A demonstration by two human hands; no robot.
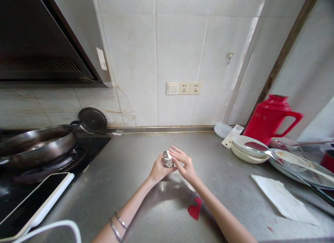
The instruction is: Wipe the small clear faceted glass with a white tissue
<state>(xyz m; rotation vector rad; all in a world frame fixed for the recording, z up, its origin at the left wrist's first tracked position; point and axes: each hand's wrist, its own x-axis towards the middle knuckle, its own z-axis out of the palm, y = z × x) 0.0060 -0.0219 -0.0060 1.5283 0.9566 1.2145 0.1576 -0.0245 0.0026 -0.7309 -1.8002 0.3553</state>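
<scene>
Over the middle of the counter, my left hand (158,170) is closed round a small, shiny silvery block (167,161), its fingers wrapped along the left side and underneath. My right hand (184,165) meets the block from the right, with thumb and fingertips against its upper right part and the other fingers stretched upward. A white patch shows on the block by the right fingertips; whether it is paper or glare I cannot tell. Below my right wrist a torn red scrap (195,209) lies flat on the metal counter (141,215).
At left, a steel pan (39,142) sits on the stove, with a phone (33,204) and white cable in front. To the right are a red thermos jug (268,119), stacked bowls (247,156), plates with utensils, and a white paper napkin (283,199). Wall sockets (184,88) are behind.
</scene>
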